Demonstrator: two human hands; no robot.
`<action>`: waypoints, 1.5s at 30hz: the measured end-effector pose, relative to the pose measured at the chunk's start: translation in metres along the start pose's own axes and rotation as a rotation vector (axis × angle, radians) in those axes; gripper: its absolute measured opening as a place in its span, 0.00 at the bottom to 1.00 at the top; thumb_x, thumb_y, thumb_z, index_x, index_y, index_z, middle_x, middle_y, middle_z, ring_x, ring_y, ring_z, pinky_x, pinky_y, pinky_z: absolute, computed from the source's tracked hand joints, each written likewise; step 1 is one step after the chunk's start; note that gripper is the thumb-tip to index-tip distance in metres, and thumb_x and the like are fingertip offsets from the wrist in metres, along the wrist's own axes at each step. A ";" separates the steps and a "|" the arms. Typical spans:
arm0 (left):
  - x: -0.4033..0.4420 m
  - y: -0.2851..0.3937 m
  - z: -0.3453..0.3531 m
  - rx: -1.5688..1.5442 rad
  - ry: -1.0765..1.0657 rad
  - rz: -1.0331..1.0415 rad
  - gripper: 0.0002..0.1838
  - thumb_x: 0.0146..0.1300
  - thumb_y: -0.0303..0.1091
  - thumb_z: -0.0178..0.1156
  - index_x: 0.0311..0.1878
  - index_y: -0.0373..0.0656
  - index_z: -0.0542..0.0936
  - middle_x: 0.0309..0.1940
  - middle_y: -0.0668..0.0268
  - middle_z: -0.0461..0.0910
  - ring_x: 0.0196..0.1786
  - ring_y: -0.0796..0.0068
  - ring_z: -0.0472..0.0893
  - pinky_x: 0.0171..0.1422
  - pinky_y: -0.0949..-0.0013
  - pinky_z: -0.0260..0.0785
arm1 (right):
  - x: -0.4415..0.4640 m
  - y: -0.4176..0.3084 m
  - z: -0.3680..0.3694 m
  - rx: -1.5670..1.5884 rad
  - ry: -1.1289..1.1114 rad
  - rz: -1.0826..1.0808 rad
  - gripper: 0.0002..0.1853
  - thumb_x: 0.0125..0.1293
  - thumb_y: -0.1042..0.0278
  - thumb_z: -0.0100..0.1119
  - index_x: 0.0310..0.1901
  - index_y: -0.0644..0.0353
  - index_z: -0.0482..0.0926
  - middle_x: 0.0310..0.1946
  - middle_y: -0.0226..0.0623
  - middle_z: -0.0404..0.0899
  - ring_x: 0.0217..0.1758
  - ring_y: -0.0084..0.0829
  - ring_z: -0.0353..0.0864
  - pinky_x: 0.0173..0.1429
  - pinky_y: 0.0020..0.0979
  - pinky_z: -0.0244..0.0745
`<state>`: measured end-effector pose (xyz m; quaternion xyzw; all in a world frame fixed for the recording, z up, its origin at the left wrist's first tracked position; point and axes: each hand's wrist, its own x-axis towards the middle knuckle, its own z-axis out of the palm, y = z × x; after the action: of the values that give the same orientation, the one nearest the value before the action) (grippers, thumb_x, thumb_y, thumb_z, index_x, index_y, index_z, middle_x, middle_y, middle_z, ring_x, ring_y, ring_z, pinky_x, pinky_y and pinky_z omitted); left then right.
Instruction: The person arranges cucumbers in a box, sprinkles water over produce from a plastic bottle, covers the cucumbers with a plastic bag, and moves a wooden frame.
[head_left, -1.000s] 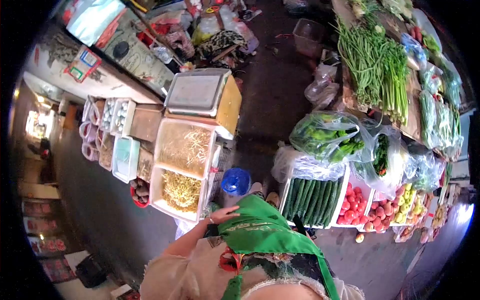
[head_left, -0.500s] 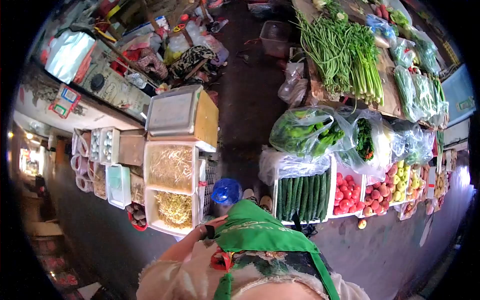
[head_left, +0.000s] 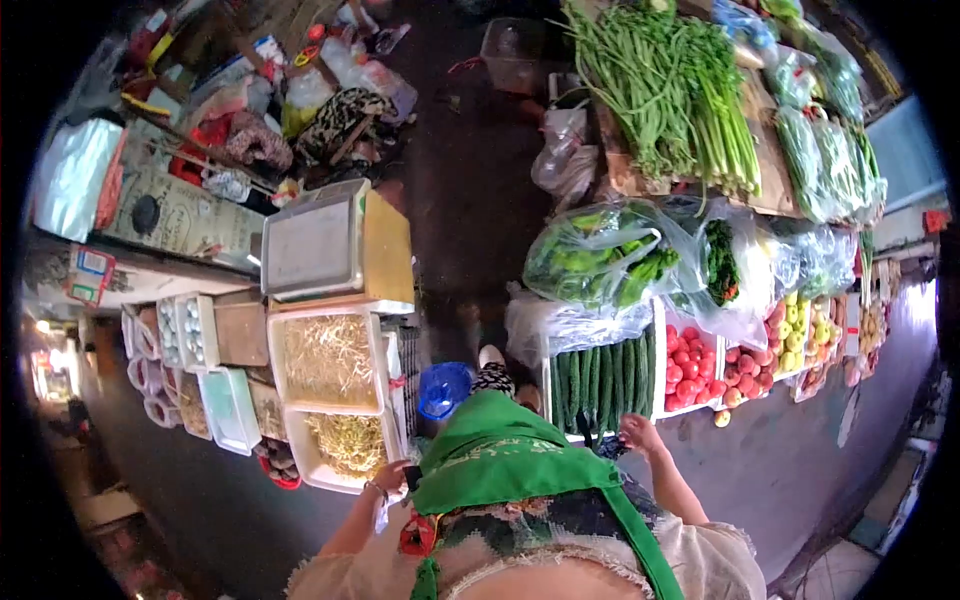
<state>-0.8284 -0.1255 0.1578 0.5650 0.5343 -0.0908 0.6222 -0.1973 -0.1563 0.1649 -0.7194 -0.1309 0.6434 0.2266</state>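
My left hand (head_left: 392,474) is low beside the green apron (head_left: 492,460), close to the front corner of a white box of bean sprouts (head_left: 345,440). Its fingers look closed on a small dark thing that I cannot make out. A band circles that wrist, and something pale hangs below it. On the other side, my right hand (head_left: 640,434) is held out with loosely bent fingers, holding nothing visible. It is near the front of a white box of cucumbers (head_left: 605,385), beside a black bag (head_left: 608,446).
Red tomatoes (head_left: 688,370) and peaches (head_left: 745,372) sit right of the cucumbers. Behind lie bagged green peppers (head_left: 600,255) and long beans (head_left: 640,90). A blue plastic bucket (head_left: 445,388) stands by my feet. A box with a grey lid (head_left: 312,245) and egg trays (head_left: 195,330) are left.
My right hand has come into view beside the cucumbers. My left hand has moved left and down, away from the apron's middle. The view has shifted, and my feet have moved.
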 end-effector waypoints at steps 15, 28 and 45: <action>0.077 0.029 -0.108 -0.796 0.238 -0.483 0.23 0.66 0.41 0.60 0.64 0.52 0.73 0.44 0.69 0.81 0.40 0.72 0.81 0.38 0.58 0.77 | 0.039 -0.178 0.080 -0.254 -0.189 -0.229 0.19 0.67 0.71 0.54 0.59 0.62 0.73 0.40 0.30 0.80 0.40 0.20 0.77 0.41 0.22 0.71; 0.231 0.230 -0.244 -0.702 0.195 -0.189 0.24 0.65 0.35 0.61 0.62 0.38 0.74 0.37 0.69 0.81 0.38 0.80 0.78 0.43 0.73 0.72 | 0.154 -0.356 0.098 -0.589 -0.134 -0.418 0.19 0.65 0.77 0.49 0.57 0.55 0.76 0.47 0.48 0.82 0.51 0.48 0.81 0.54 0.40 0.75; 0.273 0.439 -0.411 0.295 0.343 -0.018 0.38 0.59 0.53 0.62 0.72 0.59 0.63 0.72 0.48 0.57 0.72 0.45 0.61 0.69 0.44 0.58 | 0.221 -0.584 0.124 -0.700 -0.262 -0.297 0.21 0.62 0.67 0.56 0.58 0.58 0.74 0.45 0.52 0.81 0.47 0.54 0.80 0.49 0.45 0.75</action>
<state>-0.6323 0.4892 0.3006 0.6522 0.6180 -0.0760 0.4323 -0.2290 0.4736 0.2536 -0.6383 -0.4725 0.6064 0.0399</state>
